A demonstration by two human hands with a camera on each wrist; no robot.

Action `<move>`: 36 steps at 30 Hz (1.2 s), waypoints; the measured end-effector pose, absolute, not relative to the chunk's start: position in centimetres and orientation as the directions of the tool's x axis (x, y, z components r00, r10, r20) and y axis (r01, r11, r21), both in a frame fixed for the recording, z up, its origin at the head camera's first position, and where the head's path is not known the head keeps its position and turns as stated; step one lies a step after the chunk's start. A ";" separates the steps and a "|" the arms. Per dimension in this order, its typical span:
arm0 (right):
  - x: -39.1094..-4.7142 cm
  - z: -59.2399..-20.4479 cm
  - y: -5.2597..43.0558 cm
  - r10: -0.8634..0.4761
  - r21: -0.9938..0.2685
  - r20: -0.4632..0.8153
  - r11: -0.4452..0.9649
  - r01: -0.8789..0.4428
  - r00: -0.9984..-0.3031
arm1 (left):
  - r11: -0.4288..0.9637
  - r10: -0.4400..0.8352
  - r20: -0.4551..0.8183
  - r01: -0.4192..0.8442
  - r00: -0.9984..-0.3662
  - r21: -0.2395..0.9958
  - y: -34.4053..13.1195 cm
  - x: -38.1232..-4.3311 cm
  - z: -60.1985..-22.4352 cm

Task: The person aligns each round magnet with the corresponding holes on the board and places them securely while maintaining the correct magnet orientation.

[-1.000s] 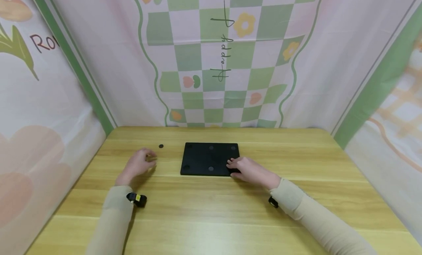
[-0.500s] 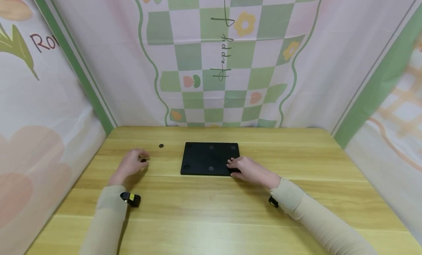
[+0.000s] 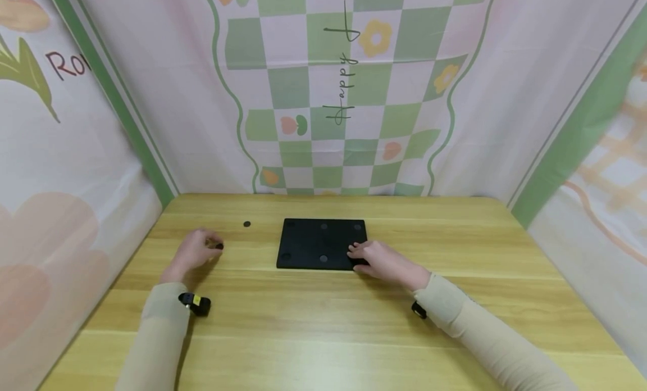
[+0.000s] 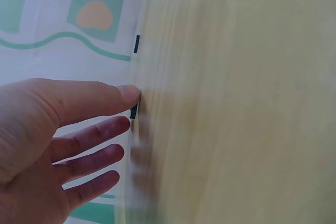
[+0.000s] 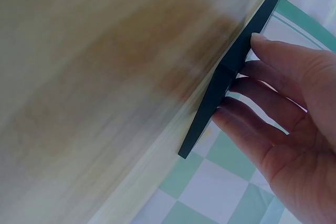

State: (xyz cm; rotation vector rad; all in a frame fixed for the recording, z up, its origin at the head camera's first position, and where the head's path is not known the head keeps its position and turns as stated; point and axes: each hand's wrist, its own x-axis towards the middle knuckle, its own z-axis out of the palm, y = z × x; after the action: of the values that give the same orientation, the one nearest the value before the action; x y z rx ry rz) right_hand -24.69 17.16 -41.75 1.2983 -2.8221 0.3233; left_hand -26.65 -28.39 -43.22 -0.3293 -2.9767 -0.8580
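In the head view, a thin black rectangular board (image 3: 305, 242) lies on the wooden table, several small round discs or spots on its top. My right hand (image 3: 381, 262) rests on its front right corner, hiding that part. The right wrist view has the board (image 5: 247, 45) edge-on, with thumb and fingertips of my right hand (image 5: 294, 98) against its upper face. Left of the board, my left hand (image 3: 194, 250) has thumb and fingertips at a small black disc (image 3: 219, 246). In the left wrist view, my left hand (image 4: 68, 129) pinches this disc (image 4: 134, 112) close to the tabletop; the index finger is hidden.
Another small dark disc (image 3: 247, 224) lies on the table (image 3: 303, 323) between the left hand and the board, farther back. A patterned curtain (image 3: 328, 99) hangs behind the table's back edge. Wrist cameras are strapped over both sleeves.
My left hand has moved left, away from the board, and the black disc between its fingertips has come into clearer view. My right hand and the board have stayed put.
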 end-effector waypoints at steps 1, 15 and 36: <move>-24.7 -41.8 17.1 -0.751 -0.177 0.105 0.631 -0.755 -0.652 | 0.827 0.189 0.085 0.206 -0.978 0.523 -28.4 -26.7 -43.3; -24.6 -41.9 17.1 -0.753 -0.176 0.106 0.629 -0.757 -0.650 | 0.831 0.136 0.055 0.144 -0.989 0.537 -28.8 -27.0 -43.2; -24.7 -41.7 17.2 -0.753 -0.175 0.111 0.628 -0.759 -0.649 | 0.849 0.128 0.081 0.152 -0.988 0.505 -28.4 -27.5 -42.9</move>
State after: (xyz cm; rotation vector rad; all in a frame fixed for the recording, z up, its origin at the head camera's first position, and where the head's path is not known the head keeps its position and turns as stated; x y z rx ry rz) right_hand -24.67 17.21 -41.71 1.3048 -2.8094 0.3215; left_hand -27.49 -28.37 -42.88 -0.2257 -2.9788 -0.8195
